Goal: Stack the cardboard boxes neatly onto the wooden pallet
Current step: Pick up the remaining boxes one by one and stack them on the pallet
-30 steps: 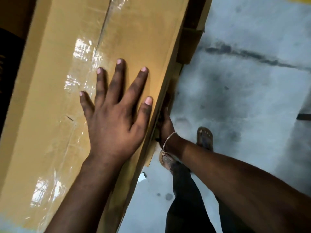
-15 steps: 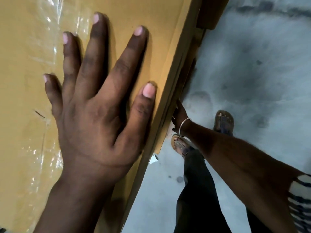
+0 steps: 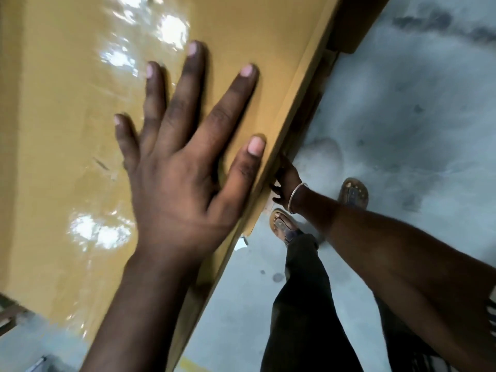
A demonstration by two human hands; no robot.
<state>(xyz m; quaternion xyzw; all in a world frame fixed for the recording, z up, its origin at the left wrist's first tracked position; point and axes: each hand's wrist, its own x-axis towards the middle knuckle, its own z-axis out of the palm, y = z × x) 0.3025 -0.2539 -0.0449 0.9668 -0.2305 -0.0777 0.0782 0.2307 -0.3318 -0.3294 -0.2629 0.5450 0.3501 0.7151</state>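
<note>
A large tan cardboard box, sealed with glossy clear tape, fills the left half of the view. My left hand lies flat on its top face with fingers spread, thumb near the right edge. My right hand, a metal bangle on its wrist, reaches down along the box's right side; its fingers curl onto the lower edge and are partly hidden. A dark brown block shows beyond the box at the top; I cannot tell whether it is the pallet.
Grey stained concrete floor spreads to the right. My feet in sandals and dark trousers stand close beside the box. Wooden slats show at the lower left, past the box's near corner.
The box's near end and the floor beyond it have come into view at the lower left. My left hand stays flat on top; my right hand stays at the side edge.
</note>
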